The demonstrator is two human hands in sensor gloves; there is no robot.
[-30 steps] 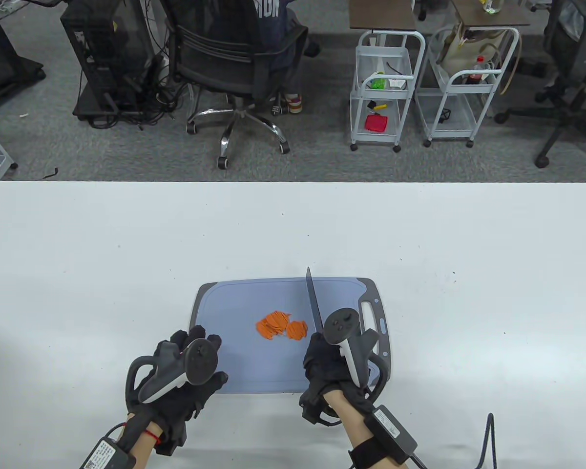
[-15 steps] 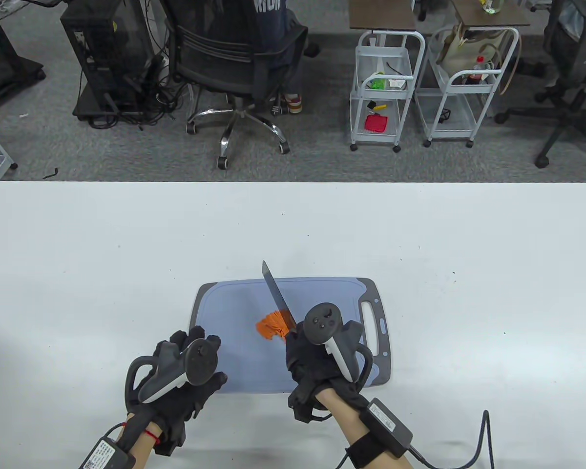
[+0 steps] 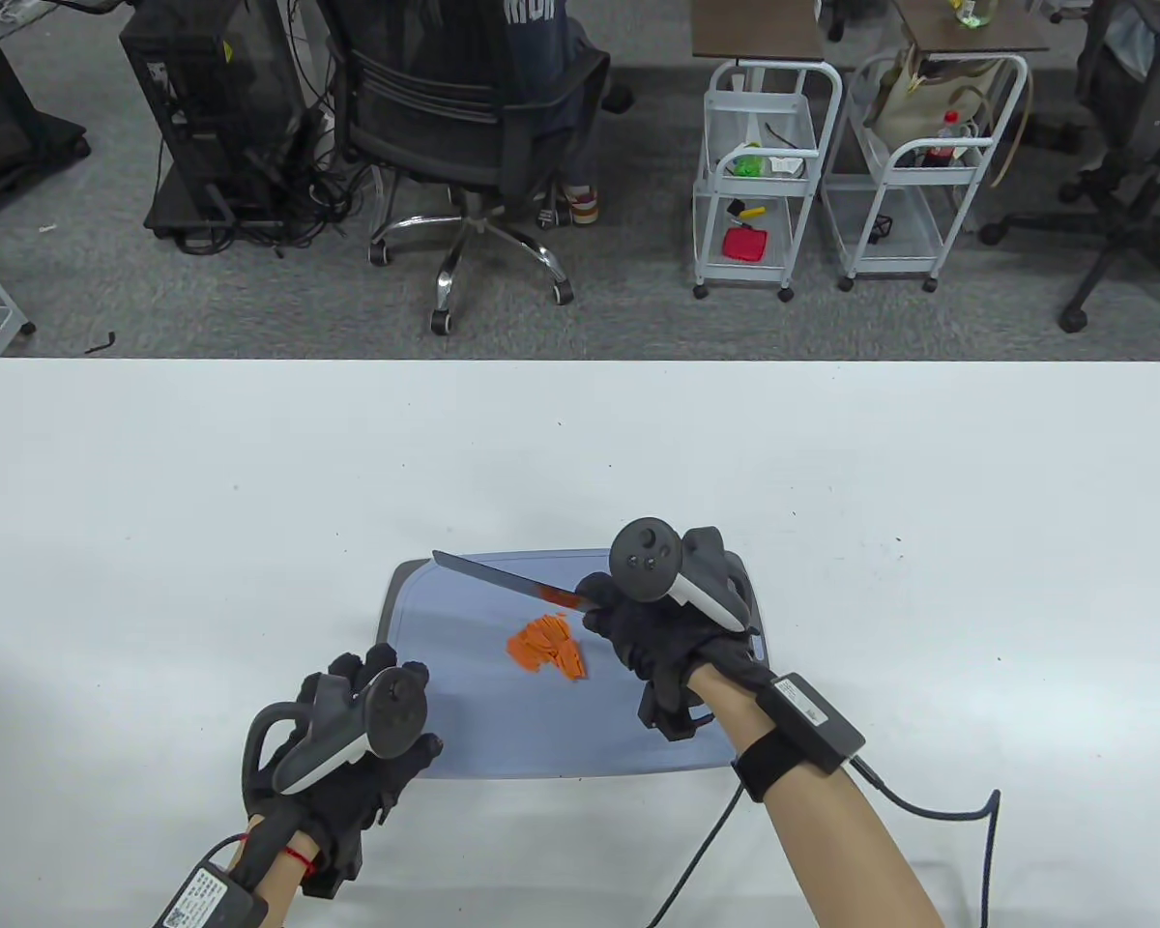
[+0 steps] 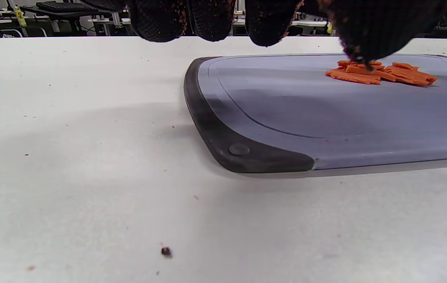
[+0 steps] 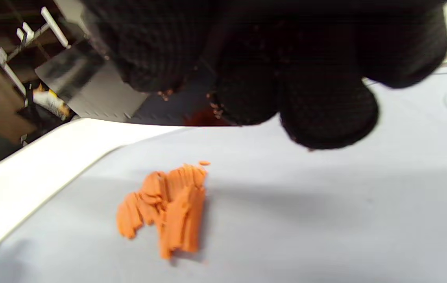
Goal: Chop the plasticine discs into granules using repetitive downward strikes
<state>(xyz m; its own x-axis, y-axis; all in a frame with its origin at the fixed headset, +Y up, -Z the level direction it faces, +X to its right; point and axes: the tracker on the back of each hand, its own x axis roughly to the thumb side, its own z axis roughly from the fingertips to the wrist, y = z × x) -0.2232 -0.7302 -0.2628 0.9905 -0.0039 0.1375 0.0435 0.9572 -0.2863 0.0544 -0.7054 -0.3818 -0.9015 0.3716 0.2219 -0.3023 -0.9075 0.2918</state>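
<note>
The right hand (image 3: 662,638) has swung to the board's far right, its grip closed on the knife (image 3: 507,581), now lifted above the orange plasticine (image 3: 546,646) mid-board (image 3: 464,619). The left hand (image 3: 348,744) stays at the near-left corner, fingers loosely spread, gripping nothing.

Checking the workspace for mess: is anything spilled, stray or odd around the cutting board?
Mostly tidy. The orange plasticine pieces sit heaped on the blue-grey cutting board. One small dark crumb lies on the white table off the board, and orange residue smears the dark knife blade.
</note>
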